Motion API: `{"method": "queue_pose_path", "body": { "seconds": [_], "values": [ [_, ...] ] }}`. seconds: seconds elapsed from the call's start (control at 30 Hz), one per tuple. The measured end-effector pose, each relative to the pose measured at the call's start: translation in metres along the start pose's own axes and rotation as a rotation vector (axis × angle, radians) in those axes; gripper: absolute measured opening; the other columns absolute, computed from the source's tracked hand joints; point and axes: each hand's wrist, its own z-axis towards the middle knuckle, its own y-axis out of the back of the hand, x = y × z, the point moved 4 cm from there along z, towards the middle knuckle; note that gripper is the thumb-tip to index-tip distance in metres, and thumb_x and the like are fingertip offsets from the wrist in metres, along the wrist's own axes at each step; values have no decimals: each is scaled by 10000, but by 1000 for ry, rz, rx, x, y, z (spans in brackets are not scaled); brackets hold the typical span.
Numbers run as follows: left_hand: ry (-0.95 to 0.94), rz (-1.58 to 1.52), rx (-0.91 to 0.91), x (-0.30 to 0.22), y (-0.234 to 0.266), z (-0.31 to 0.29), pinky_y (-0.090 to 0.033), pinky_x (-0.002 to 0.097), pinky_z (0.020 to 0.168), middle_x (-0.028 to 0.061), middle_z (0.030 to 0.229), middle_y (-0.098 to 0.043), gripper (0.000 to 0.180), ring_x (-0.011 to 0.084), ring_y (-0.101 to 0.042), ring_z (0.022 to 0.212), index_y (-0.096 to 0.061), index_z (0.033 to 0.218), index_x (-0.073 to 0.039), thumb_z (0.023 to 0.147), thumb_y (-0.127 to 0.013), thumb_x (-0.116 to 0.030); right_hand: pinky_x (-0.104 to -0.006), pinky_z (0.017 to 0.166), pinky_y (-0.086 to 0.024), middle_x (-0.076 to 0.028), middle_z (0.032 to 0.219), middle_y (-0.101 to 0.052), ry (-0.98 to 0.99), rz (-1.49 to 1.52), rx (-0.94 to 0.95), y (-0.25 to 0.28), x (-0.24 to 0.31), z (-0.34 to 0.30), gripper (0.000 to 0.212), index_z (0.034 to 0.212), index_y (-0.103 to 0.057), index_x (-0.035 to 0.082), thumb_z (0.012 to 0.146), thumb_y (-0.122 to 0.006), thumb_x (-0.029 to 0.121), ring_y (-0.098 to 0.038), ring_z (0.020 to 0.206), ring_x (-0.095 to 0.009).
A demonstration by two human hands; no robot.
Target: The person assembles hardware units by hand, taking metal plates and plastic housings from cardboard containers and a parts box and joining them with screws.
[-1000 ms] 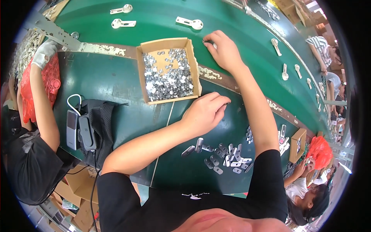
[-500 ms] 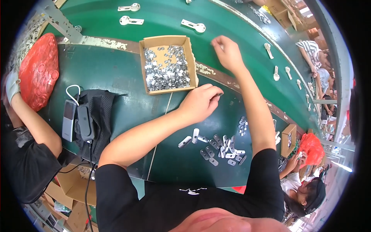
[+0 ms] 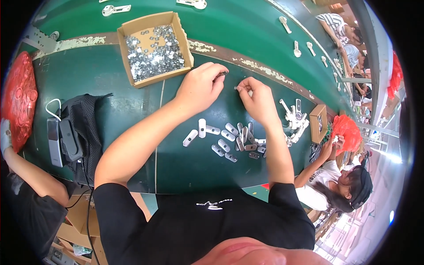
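Observation:
My left hand (image 3: 201, 86) is closed, its thumb and fingers pinching a small dark metal piece (image 3: 223, 73) just right of the cardboard box (image 3: 191, 59). That box holds many small shiny metal clips (image 3: 154, 59). Close by on the right, my right hand (image 3: 257, 98) is also closed in a pinch, with a tiny silvery piece (image 3: 236, 88) at its fingertips, too small to name. The two hands are apart. Below them on the green table (image 3: 185, 170) lie several oblong grey metal plates (image 3: 223, 146), each with a dark spot.
Past the table's worn edge, a green belt (image 3: 240, 33) carries white key-shaped parts (image 3: 115, 10). More white parts (image 3: 293, 117) are heaped right of my forearm. A power bank (image 3: 54, 142) and black mesh pouch (image 3: 86, 132) lie left. Co-workers sit on both sides.
My right hand has come back from over the belt to the table, near my left hand. The view has shifted, so the box and plates appear further left. The left hand still pinches its piece.

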Motion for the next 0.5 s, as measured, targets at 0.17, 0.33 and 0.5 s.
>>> {"method": "queue_pose_path", "body": {
  "seconds": [0.17,0.33,0.5],
  "values": [
    [-12,-2,-19,-1,0,-1,-559,330,689,122,957,-683,172,209,-694,750,-680,1124,-2,959,-642,-29,-349,724,-543,-142,842,-734,-163,68,-21,15,-9,-8,153,1008,-711,-4,930,-680,124,-713,771,-237],
    [-24,-26,-78,-1,1,1,-570,427,740,172,944,-714,158,351,-711,833,-682,1086,-8,945,-631,-60,-345,732,-534,-119,823,-721,-122,160,-48,12,-12,-6,159,1022,-714,-2,916,-709,117,-689,761,-212],
    [100,-114,-7,7,1,1,-596,315,735,143,1027,-756,205,193,-760,868,-671,1197,-8,1015,-595,-62,-347,739,-527,-93,828,-701,6,87,9,-2,-6,8,158,1002,-705,-12,890,-744,93,-657,761,-192]
  ]
}}
